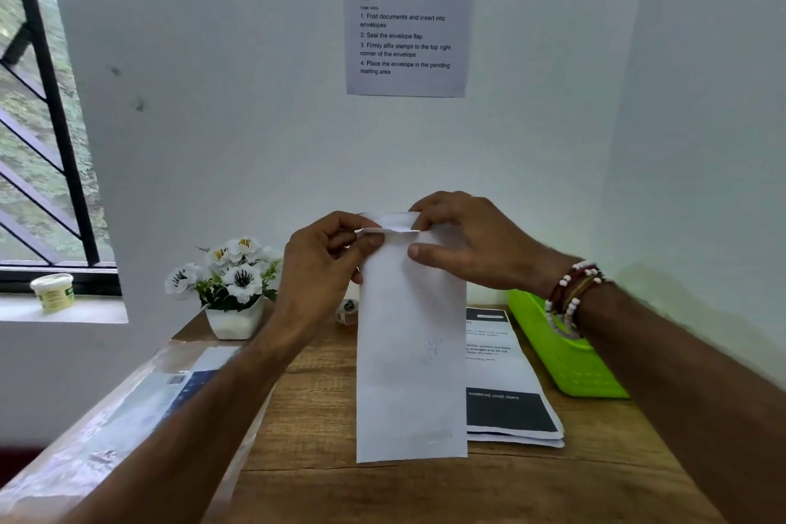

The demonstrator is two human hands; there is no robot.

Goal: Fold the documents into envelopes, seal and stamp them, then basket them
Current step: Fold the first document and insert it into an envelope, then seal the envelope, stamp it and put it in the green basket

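Head view gives me the envelope [410, 353] held upright above the bench [323, 459], in front of the documents [510, 379] and near the green basket [565, 353]. The left hand [327, 264] pinches its top left corner and the right hand [463, 242] pinches the top right, thumb on the face, where the flap [393, 222] is bent over. To seal it well, I judge the flap should come down square along its crease, then both thumbs should run outward from the middle so no corner lifts or wrinkles before the stamp goes on.
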